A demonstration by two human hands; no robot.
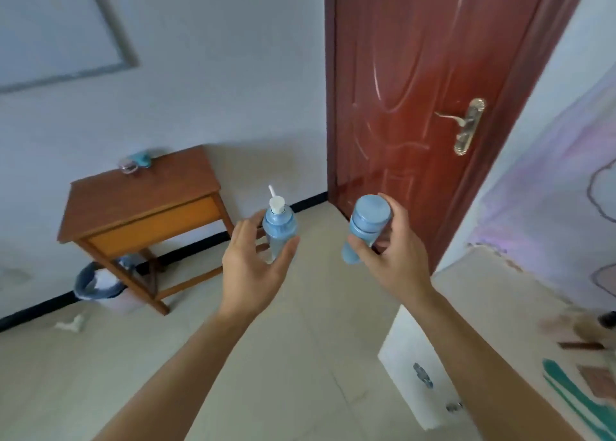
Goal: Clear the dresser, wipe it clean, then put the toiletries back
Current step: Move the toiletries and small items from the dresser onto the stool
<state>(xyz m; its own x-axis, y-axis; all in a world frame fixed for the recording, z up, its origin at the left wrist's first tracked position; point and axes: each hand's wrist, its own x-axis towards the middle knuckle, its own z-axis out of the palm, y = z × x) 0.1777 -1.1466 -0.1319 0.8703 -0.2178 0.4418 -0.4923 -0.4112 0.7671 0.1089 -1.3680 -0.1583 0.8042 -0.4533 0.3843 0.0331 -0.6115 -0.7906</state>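
Toiletries are split between both hands and the wooden desk (pixel 140 207): the left hand (pixel 256 267) has its grip closed around a blue pump bottle (pixel 277 230) with a white nozzle, held upright in the air to the right of the desk, and the right hand (pixel 390 257) grips a blue capped bottle (pixel 366 227), tilted, further right of the desk, before the red door (pixel 416 90). Small jars (pixel 136 164) sit at the desk's back edge, a lined wastebasket (pixel 100 287) beneath it
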